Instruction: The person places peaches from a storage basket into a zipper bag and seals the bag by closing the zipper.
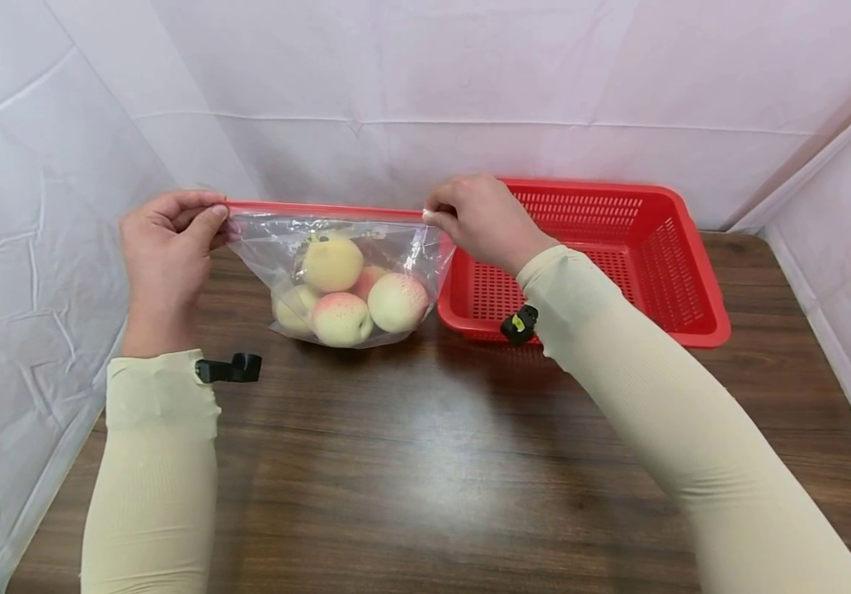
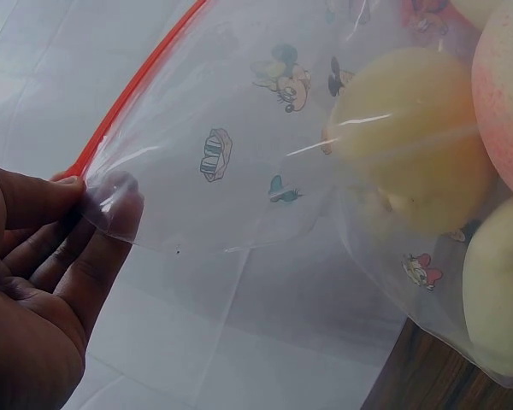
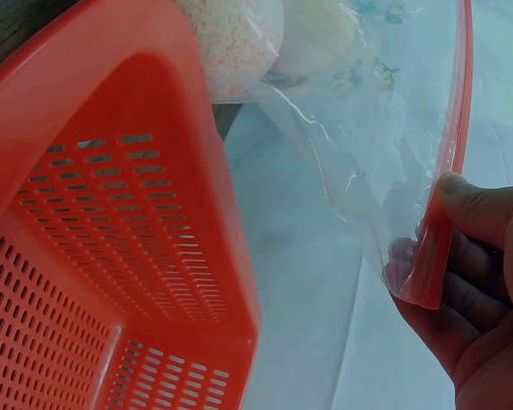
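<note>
A clear zip bag (image 1: 255, 247) with a red zip strip (image 1: 329, 211) along its top holds several peaches (image 1: 341, 318), yellowish with pink blush. My left hand (image 1: 169, 247) pinches the strip's left end between thumb and fingers. At the other end, my right hand (image 1: 485, 219) pinches the right corner, thumb on the strip. The strip is stretched nearly straight between both hands, and the peaches hang low in the bag, close over the table. Small cartoon prints (image 2: 215, 155) show on the film in the left wrist view.
A red plastic basket (image 1: 703, 289) with slotted walls stands right of the bag, partly behind my right hand and forearm. The dark wooden table (image 1: 396, 462) stretches in front. White cloth walls (image 1: 425, 74) enclose the table at the back and sides.
</note>
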Demonstrator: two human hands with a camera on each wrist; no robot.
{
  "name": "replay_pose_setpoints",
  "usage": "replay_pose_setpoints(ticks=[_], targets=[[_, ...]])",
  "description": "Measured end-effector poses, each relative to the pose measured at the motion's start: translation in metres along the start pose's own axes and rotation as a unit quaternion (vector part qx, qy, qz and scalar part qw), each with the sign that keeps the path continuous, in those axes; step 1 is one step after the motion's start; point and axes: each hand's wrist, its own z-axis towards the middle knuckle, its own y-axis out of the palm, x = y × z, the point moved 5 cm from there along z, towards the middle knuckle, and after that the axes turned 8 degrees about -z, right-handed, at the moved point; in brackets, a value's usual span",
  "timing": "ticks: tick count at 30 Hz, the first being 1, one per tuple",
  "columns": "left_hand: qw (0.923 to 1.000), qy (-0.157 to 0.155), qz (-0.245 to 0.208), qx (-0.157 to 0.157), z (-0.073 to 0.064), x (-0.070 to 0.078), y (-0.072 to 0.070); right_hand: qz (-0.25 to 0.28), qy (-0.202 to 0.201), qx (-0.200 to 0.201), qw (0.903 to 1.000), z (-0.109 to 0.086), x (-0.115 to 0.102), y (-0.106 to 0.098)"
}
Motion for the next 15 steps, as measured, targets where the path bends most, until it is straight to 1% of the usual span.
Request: replay_pose_setpoints(ticks=[3,9,13,15], targets=[[1.0000,-0.001,0.003,0.001,0.0003,-0.0002,-0.0006,-0.002,0.000,0.001,1.0000,-0.0004,0.0009,0.0003],[0.9999,-0.002,-0.016,-0.003,0.0002,-0.0006,-0.0014,0.000,0.011,-0.005,0.9999,-0.0022,0.0024,0.0001],[0.9998,-0.006,-0.016,-0.006,0.0000,-0.0003,-0.0020,0.003,0.019,-0.010,0.9998,-0.0036,0.0033,0.0003],[0.9996,-0.006,-0.025,-0.006,0.0001,-0.0001,-0.0019,0.004,0.020,-0.009,0.9998,-0.0038,0.0041,0.0005]])
